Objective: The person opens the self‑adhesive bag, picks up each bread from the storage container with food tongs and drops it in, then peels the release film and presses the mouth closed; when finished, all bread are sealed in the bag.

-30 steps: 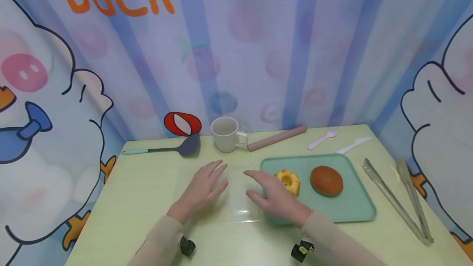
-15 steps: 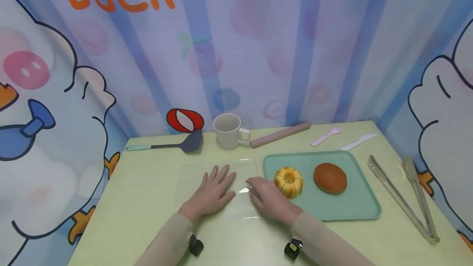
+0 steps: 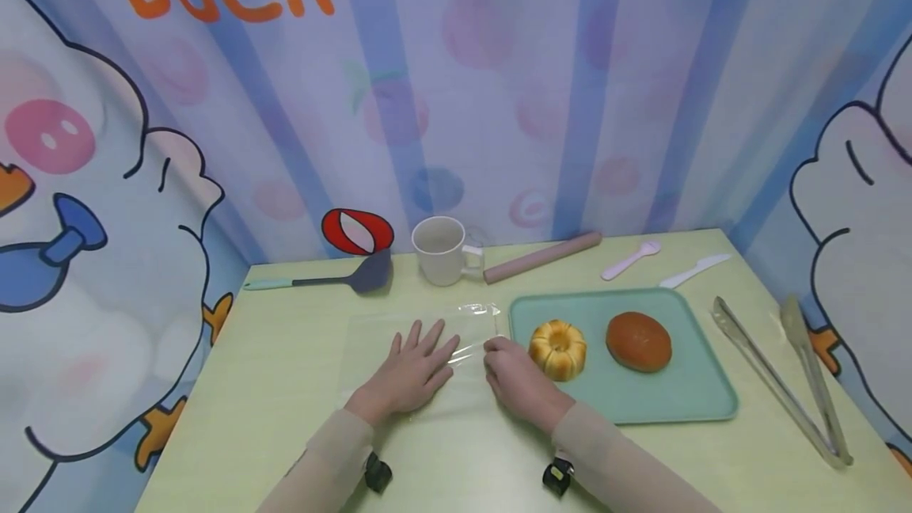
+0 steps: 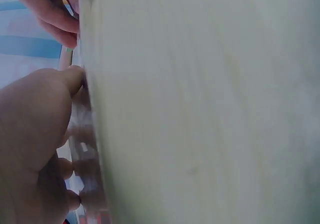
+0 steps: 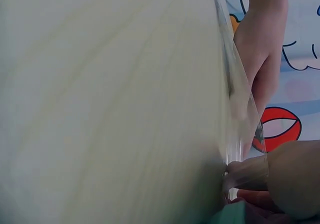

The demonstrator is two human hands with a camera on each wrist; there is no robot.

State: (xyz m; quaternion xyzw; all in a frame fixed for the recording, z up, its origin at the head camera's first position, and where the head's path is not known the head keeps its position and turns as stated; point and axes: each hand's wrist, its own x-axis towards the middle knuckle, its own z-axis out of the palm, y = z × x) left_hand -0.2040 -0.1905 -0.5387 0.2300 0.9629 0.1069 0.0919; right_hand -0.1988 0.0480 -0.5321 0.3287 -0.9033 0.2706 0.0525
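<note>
A clear plastic sheet or bag [image 3: 466, 329] lies on the table, creased near its right edge. Flat on its middle rests my left hand [image 3: 404, 374], fingers spread; the left wrist view shows this hand [image 4: 35, 129] low over the tabletop. My right hand [image 3: 526, 382], fingers curled, pinches the right edge of the plastic beside the tray. Seen from the right wrist, the plastic [image 5: 256, 119] rises off the table toward my right thumb and fingers [image 5: 250, 176]. Whether it has one layer or two, I cannot tell.
Right of the hands, a green tray [image 3: 684, 394] holds a ring-shaped bread [image 3: 558, 350] and a brown bun [image 3: 639, 342]. Behind stand or lie a spatula [image 3: 321, 281], mug [image 3: 439, 252], rolling pin [image 3: 543, 258], pink spoon [image 3: 631, 260] and white knife [image 3: 694, 270]. Metal tongs [image 3: 777, 386] lie far right.
Both hands have come down from above the plastic. My left hand now presses flat on it, while the fingers of my right hand have curled onto its right edge, which has creased.
</note>
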